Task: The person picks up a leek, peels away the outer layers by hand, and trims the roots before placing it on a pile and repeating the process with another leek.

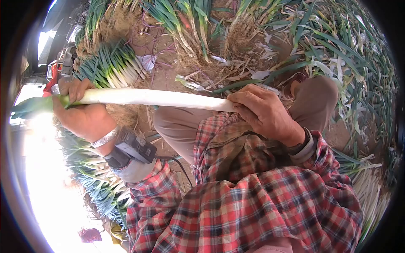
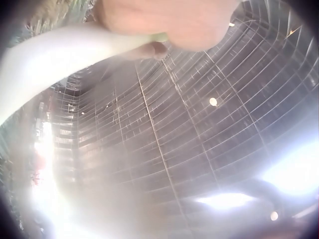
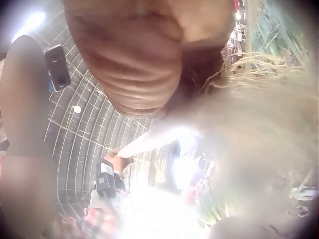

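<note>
A long green onion (image 1: 156,97) with a thick white stalk stretches nearly level across the front of the seated person. The left hand (image 1: 84,120) grips it where the white turns to green, and the leaves stick out beyond that hand. At the other end the right hand (image 1: 268,111) pinches the stalk between thumb and fingers, which hide its tip. In the left wrist view the white stalk (image 2: 45,59) runs into the hand (image 2: 167,20). The right wrist view has the right hand (image 3: 134,64) large above, with the far hand (image 3: 119,162) on the onion.
A bundle of trimmed green onions (image 1: 122,69) lies at the back left. Unpeeled ones with dirty roots (image 1: 190,44) stand behind. Stripped leaves (image 1: 350,63) pile up on the right, above white stalks (image 1: 371,189). A cable (image 1: 183,170) hangs from the left wrist device (image 1: 137,145).
</note>
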The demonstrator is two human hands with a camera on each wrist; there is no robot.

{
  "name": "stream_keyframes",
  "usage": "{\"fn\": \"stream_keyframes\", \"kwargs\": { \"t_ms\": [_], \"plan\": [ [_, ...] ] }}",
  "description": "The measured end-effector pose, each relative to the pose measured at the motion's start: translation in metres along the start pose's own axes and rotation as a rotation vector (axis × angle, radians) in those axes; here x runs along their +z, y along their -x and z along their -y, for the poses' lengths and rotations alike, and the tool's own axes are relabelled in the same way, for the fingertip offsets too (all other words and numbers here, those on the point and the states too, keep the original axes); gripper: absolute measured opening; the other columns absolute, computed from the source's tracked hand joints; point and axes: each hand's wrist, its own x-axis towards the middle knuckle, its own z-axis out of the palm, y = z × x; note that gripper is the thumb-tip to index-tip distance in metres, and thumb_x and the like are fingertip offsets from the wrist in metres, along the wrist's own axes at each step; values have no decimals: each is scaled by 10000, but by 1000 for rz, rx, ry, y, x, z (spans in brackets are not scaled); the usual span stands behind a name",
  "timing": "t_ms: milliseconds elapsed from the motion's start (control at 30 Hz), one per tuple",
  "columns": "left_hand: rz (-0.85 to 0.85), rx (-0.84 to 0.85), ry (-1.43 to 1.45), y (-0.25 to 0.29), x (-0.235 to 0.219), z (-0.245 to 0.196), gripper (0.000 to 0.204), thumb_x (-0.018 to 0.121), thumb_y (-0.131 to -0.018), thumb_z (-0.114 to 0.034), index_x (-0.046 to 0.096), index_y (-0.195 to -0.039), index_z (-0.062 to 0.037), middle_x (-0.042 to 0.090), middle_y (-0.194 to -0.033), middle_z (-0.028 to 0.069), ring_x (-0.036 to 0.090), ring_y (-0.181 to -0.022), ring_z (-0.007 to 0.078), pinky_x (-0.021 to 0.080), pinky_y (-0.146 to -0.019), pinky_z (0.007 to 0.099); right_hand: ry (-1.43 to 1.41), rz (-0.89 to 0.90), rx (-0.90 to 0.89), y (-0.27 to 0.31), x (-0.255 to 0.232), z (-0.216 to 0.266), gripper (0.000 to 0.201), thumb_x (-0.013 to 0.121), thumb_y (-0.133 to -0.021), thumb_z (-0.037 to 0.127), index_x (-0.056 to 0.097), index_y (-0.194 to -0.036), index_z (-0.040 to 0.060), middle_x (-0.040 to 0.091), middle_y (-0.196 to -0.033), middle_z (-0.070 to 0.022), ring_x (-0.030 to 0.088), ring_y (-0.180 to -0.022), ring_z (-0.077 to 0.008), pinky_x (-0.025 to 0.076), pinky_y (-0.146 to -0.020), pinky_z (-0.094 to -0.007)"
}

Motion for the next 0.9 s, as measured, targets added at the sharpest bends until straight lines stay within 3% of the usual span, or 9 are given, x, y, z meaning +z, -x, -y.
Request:
{"fn": "stream_keyframes", "kwargs": {
  "t_ms": [300,400,500,567,600,700,767,833,900],
  "plan": [
    [46,36,-36,5,3,-7,212,611,-887,-131,432,-795,-65,423,-696,1,390,-588,101,371,-560,246,139,67,12,-4,6,0,198,658,-808,86,594,-984,22,582,-823,-134,593,-796,-334,477,-709,-415],
    [56,44,-48,10,6,-6,205,609,-884,-135,431,-813,-61,431,-695,-4,386,-585,96,369,-558,243,148,-40,-39,-9,8,3,212,668,-808,100,596,-993,26,600,-858,-134,594,-802,-342,474,-725,-419],
    [191,8,111,12,4,-6,194,602,-885,-140,430,-838,-64,429,-693,-13,412,-596,91,373,-563,233,78,31,-9,-12,8,4,221,678,-823,104,597,-1014,25,612,-889,-141,603,-820,-347,481,-738,-411],
    [354,-125,441,11,4,-7,195,610,-882,-157,438,-861,-66,427,-688,-27,437,-614,83,376,-567,236,-231,165,194,-12,6,9,240,695,-820,79,597,-1032,23,608,-900,-145,612,-847,-345,489,-756,-397],
    [406,-175,549,11,8,-7,197,613,-881,-163,441,-868,-67,426,-686,-31,446,-620,80,377,-568,236,-233,165,192,-12,6,11,240,695,-820,79,597,-1032,23,608,-900,-145,612,-847,-345,489,-756,-397],
    [255,-55,470,12,19,-4,215,635,-873,-196,469,-902,-63,448,-688,-46,479,-625,73,390,-576,241,-213,104,199,-9,7,14,278,727,-792,40,597,-1037,18,605,-921,-137,621,-858,-327,497,-756,-377],
    [249,-207,353,10,14,-4,221,636,-868,-214,488,-909,-55,463,-660,-61,487,-617,71,402,-595,248,-101,-138,146,-10,8,8,318,758,-758,25,600,-1034,25,604,-943,-123,624,-846,-299,499,-747,-359],
    [268,-189,406,12,4,-3,170,606,-869,-188,496,-859,-60,459,-602,-62,484,-551,66,425,-563,234,-112,-153,152,-8,4,6,343,785,-738,39,601,-1027,28,602,-949,-116,624,-842,-284,503,-734,-344],
    [260,-149,493,11,-3,-6,141,579,-865,-163,494,-796,-75,456,-562,-55,463,-488,61,424,-494,215,-202,-76,110,-6,-2,5,324,779,-758,39,601,-1028,28,609,-958,-85,622,-846,-215,498,-731,-318]
  ]
}}
